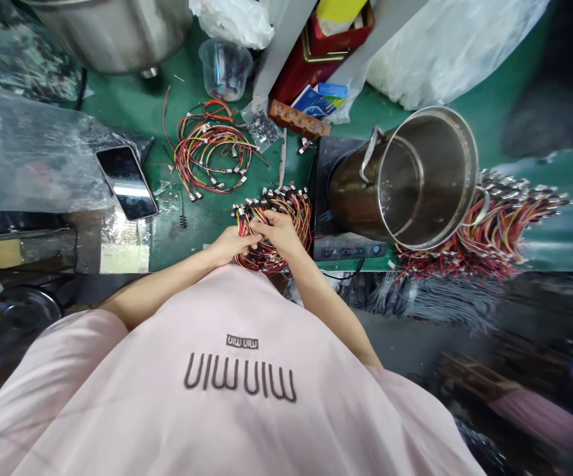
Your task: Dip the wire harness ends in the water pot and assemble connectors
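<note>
A bundle of red, yellow and black wire harnesses (pixel 293 215) with metal-ended connectors lies at the green table's front edge, close to my body. My left hand (pixel 235 242) is closed around some of these wires at the bundle's left side. From the right, my right hand (pixel 281 233) reaches over the bundle, its thumb and fingers pinched on wires near the left fingertips. The exact strands between the fingers are too small to make out. Beyond my hands lies a looser coil of similar wires (pixel 211 149).
An open steel pot (pixel 355 192) tilts on an induction cooker (pixel 348 246) at right, with a large heap of wire harnesses (pixel 494 231) beside it. A phone (pixel 127 182) lies left, near plastic bags (pixel 43 152). A plastic cup (pixel 225 69) and red tin (pixel 299 66) stand behind.
</note>
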The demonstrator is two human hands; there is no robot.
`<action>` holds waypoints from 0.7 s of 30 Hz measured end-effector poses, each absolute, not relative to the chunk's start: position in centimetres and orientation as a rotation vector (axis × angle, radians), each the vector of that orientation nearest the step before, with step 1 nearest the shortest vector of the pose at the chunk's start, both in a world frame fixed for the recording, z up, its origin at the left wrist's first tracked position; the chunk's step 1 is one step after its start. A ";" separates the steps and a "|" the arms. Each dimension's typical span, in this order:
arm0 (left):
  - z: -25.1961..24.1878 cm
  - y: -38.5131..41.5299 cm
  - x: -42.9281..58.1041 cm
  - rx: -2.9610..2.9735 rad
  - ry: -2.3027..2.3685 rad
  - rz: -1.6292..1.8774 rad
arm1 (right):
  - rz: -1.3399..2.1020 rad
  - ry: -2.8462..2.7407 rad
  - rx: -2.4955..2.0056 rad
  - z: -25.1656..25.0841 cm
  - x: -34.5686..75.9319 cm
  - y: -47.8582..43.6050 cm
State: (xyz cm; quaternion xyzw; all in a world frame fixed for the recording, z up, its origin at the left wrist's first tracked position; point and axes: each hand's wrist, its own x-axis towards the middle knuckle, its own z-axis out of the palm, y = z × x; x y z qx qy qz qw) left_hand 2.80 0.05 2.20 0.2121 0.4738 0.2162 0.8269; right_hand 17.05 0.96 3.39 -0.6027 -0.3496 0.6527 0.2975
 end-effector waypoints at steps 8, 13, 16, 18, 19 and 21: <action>2.4 0.2 2.9 0.511 1.029 0.412 | 1.545 -1.136 -1.758 2.8 16.6 1.1; 2.0 0.1 2.4 0.386 0.935 0.484 | 1.470 -1.087 -1.774 3.3 17.1 1.3; 1.4 0.0 2.3 0.340 0.954 0.507 | 1.554 -1.142 -1.702 3.7 17.2 1.3; 1.1 0.0 2.5 0.338 0.984 0.507 | 1.612 -1.176 -1.673 3.8 17.2 1.2; 1.1 0.1 2.6 0.343 0.997 0.510 | 1.623 -1.188 -1.678 3.9 17.1 1.2; 1.2 0.1 2.8 0.361 1.015 0.520 | 1.620 -1.215 -1.706 3.9 16.8 1.2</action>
